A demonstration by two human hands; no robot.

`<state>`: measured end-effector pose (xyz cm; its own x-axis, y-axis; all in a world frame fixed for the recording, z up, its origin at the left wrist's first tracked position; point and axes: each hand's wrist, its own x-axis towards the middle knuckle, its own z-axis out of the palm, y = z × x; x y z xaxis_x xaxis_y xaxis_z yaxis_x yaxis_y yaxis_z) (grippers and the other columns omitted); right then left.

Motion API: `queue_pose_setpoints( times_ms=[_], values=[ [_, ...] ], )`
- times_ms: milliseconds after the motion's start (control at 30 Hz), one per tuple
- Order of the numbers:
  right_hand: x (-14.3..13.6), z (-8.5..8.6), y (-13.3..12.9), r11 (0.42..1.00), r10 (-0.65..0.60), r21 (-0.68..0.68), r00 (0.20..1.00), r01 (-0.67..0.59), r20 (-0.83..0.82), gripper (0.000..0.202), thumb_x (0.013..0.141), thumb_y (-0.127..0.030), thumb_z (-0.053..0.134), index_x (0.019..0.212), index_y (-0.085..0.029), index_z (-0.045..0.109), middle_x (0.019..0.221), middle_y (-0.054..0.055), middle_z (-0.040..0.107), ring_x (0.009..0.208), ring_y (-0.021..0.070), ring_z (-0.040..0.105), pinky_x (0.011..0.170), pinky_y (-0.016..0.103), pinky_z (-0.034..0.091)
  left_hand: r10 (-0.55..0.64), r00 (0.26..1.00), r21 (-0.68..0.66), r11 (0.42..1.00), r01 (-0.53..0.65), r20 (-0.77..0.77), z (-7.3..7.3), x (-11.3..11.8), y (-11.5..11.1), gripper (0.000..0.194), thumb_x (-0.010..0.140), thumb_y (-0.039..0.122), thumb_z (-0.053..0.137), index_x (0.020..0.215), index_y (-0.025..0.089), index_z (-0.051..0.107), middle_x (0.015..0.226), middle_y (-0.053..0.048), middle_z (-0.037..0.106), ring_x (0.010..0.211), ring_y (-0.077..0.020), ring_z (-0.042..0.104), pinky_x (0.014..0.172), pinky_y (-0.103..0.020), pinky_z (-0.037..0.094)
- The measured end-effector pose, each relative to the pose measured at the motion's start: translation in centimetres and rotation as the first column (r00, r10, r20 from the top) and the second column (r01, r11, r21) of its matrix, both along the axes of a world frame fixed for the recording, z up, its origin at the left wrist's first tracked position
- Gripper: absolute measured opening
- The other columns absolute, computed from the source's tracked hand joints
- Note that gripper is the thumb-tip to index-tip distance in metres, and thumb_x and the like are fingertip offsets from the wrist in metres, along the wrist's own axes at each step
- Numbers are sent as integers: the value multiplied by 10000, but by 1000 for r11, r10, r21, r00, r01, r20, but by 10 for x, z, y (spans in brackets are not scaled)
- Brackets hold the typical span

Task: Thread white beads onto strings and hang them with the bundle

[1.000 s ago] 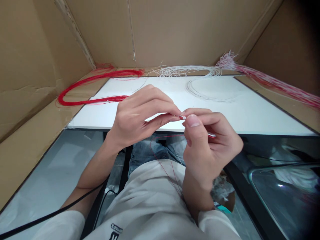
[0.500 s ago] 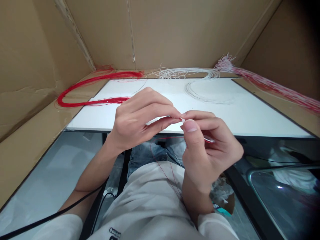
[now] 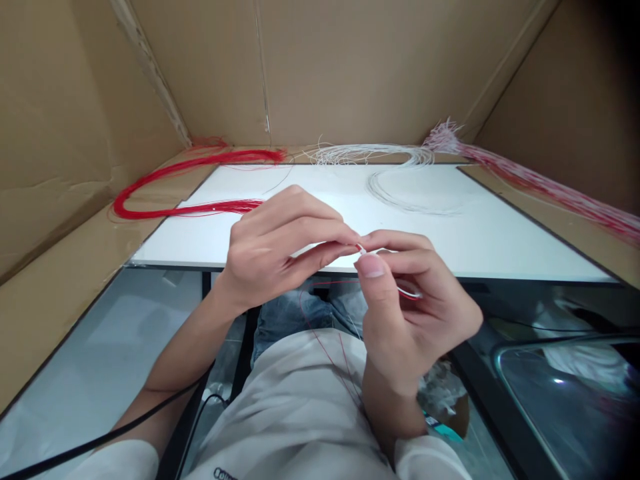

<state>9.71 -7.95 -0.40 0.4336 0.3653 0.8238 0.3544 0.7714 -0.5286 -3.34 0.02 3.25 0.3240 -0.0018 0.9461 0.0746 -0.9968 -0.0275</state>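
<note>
In front of my body my left hand [image 3: 287,250] is closed in a pinch, its fingertips on the ends of thin red and white wires [image 3: 409,293]. My right hand [image 3: 415,313] pinches the same wires between thumb and fingers, and its fingertips meet those of the left. A tiny white bit [image 3: 362,251] shows between the two pinches; whether it is a bend or a separate part I cannot tell. The wires run behind my right thumb and come out at the palm. A loose red strand [image 3: 306,313] loops down in front of my shirt.
A red wire bundle [image 3: 145,213] curves at the left of the white board [image 3: 320,183]. Loose white wires [image 3: 370,153] lie along its back edge. At the right rests a mixed red-and-white bundle [image 3: 540,190]. Cardboard walls [image 3: 350,73] enclose the space. A black cable [image 3: 115,430] crosses my left arm.
The camera view has shifted slightly, so the board appears lower. My right thumb has drawn back a little from the left fingertips. Both hands keep their pinch on the wires.
</note>
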Motion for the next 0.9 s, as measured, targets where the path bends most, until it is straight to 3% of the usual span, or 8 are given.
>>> queue_pose_setpoints(
  times_ms=[200, 500, 900],
  values=[
    [0, 1, -2, 999, -25, -20, 1000, 25, 17, 171, 868, -76, 758, 768, -198, 691, 874, 7, 778, 666, 97, 614, 418, 235, 328, -31, 999, -14, 999, 31, 13, -1, 1, -1, 147, 959, 348, 745, 967, 202, 759, 875, -26, 793, 776, -147, 735, 718, -305, 605],
    [3, 4, -3, 997, 75, -30, 997, -76, -31, 215, 859, -27, 728, 766, -219, 702, 834, 21, 773, 742, 153, 685, 521, 283, 455, -35, 999, -5, 999, 35, 22, 0, 1, 1, 150, 977, 370, 722, 927, 232, 754, 841, -4, 793, 732, -137, 738, 681, -294, 603],
    [2, 3, -2, 997, 69, -25, 998, -69, -7, 203, 863, -27, 732, 787, -212, 698, 856, 34, 774, 761, 158, 691, 503, 272, 440, -26, 999, -10, 1000, 26, 19, 0, 0, 0, 151, 975, 373, 724, 925, 233, 753, 843, -8, 794, 743, -137, 739, 694, -295, 602]
  ],
)
